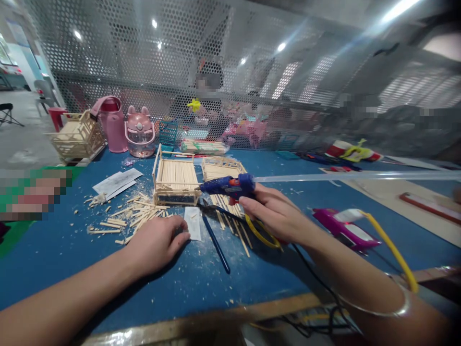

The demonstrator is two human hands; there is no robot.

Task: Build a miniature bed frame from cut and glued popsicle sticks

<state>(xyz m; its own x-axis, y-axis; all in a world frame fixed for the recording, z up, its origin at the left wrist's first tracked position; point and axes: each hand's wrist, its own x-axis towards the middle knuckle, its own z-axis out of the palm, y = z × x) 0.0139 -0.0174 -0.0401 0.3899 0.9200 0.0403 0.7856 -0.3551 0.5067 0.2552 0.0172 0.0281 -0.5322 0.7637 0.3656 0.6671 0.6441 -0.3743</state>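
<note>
A blue hot glue gun is gripped in my right hand, its nozzle pointing left at the front right corner of a small bed-like frame made of thin wooden sticks. A long clear glue stick juts from the gun's back. My left hand rests on the table in front of the frame, fingers loosely curled and nothing visible in them. Beside it lie a heap of cut sticks and a small white paper. Yellow-handled scissors lie under the gun, next to a dark blue pen.
A second stick frame stands behind the gun, another at far left. Pink bottles stand by a perforated metal screen. A purple glue gun with a yellow cable lies right. A blurred-out patch covers the left edge.
</note>
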